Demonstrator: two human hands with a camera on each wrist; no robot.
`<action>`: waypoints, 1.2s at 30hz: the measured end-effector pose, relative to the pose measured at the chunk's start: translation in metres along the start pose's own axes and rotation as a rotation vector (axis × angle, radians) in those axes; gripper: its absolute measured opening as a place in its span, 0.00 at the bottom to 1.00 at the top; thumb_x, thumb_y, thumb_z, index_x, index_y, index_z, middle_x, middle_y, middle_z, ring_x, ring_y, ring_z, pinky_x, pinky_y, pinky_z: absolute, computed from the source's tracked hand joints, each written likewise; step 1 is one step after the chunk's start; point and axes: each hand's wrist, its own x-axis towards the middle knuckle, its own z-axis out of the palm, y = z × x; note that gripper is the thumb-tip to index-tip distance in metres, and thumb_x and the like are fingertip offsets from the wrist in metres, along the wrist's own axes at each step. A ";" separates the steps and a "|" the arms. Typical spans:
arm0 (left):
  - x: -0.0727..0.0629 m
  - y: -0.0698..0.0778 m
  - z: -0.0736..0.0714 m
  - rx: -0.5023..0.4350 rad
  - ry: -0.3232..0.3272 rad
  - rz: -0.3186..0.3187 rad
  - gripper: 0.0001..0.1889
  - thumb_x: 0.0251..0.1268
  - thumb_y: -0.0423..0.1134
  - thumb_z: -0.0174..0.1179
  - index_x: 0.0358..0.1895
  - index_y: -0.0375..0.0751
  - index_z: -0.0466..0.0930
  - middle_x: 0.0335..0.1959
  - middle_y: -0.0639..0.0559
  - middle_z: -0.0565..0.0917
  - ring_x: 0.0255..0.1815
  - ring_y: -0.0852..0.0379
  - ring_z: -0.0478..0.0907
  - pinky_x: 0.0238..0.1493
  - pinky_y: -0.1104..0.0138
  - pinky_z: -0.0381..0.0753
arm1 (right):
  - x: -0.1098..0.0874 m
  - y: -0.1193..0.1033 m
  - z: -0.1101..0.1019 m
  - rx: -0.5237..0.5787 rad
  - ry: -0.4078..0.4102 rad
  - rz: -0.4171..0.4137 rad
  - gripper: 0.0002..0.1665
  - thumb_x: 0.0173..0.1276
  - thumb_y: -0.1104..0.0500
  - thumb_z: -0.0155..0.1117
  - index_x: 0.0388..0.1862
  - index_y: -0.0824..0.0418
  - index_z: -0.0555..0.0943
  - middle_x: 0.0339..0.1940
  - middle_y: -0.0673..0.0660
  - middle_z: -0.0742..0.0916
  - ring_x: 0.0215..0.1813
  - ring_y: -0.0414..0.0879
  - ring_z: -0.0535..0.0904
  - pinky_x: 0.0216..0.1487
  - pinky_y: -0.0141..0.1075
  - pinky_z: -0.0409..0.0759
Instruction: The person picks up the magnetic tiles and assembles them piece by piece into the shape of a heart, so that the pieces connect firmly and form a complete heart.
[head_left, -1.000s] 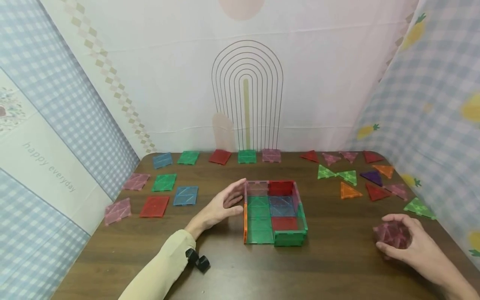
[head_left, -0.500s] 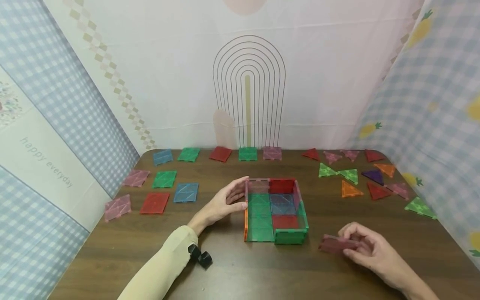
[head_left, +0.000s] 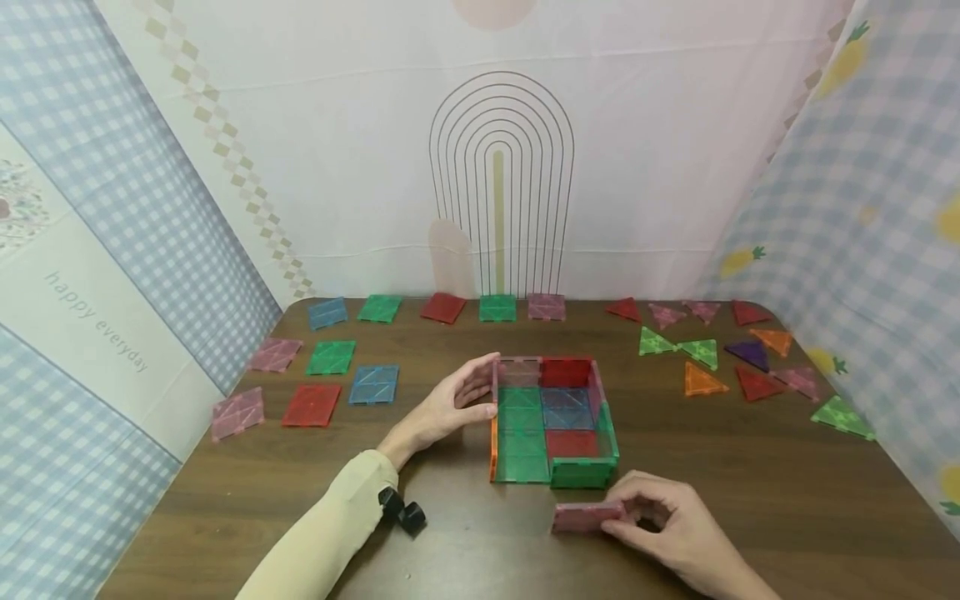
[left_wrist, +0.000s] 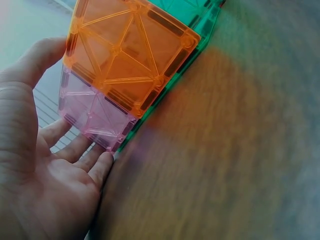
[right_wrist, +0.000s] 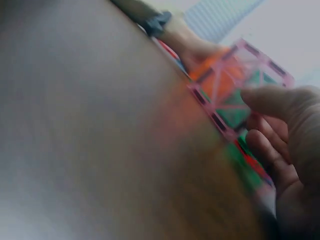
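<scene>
A low box (head_left: 582,473) of see-through magnetic tiles stands on the table, its floor green, blue and red. Upright tiles ring its back and sides; at the front, a green one stands on the right half only. My left hand (head_left: 447,412) rests its thumb and fingers along the left wall, at an orange square tile (left_wrist: 130,57) and a pink square tile (left_wrist: 92,107). Between thumb and fingers, my right hand (head_left: 667,521) pinches another pink square tile (head_left: 583,517), held upright just in front of the box. Through this tile the orange wall shows in the right wrist view.
Square tiles in several colours, such as a red one (head_left: 311,406), lie flat at the left and along the back edge. Triangle tiles, among them an orange one (head_left: 703,380), lie at the back right. Patterned cloths (head_left: 645,167) enclose the table (head_left: 480,558).
My right hand has carried the pink square tile leftward from the table's right side to the front of the box. The left hand, slightly apart from the left wall earlier, now touches it.
</scene>
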 end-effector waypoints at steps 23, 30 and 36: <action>0.001 -0.001 0.000 -0.010 -0.016 0.013 0.43 0.81 0.32 0.65 0.91 0.39 0.53 0.89 0.38 0.62 0.90 0.38 0.59 0.88 0.44 0.60 | 0.034 -0.027 0.081 -0.184 0.366 0.236 0.14 0.67 0.67 0.84 0.42 0.47 0.93 0.38 0.43 0.94 0.39 0.42 0.93 0.40 0.35 0.92; 0.002 -0.001 0.000 -0.012 -0.017 0.013 0.43 0.80 0.33 0.66 0.91 0.38 0.53 0.90 0.38 0.61 0.90 0.38 0.58 0.88 0.43 0.59 | 0.038 -0.030 0.088 -0.264 0.465 0.292 0.13 0.65 0.67 0.85 0.37 0.49 0.93 0.34 0.42 0.94 0.34 0.38 0.93 0.35 0.33 0.91; 0.000 -0.002 -0.001 -0.016 -0.007 0.010 0.44 0.80 0.35 0.67 0.91 0.41 0.54 0.89 0.38 0.63 0.90 0.39 0.59 0.88 0.44 0.60 | 0.038 -0.030 0.087 -0.284 0.475 0.305 0.12 0.66 0.67 0.85 0.34 0.49 0.93 0.30 0.41 0.93 0.31 0.38 0.92 0.33 0.33 0.91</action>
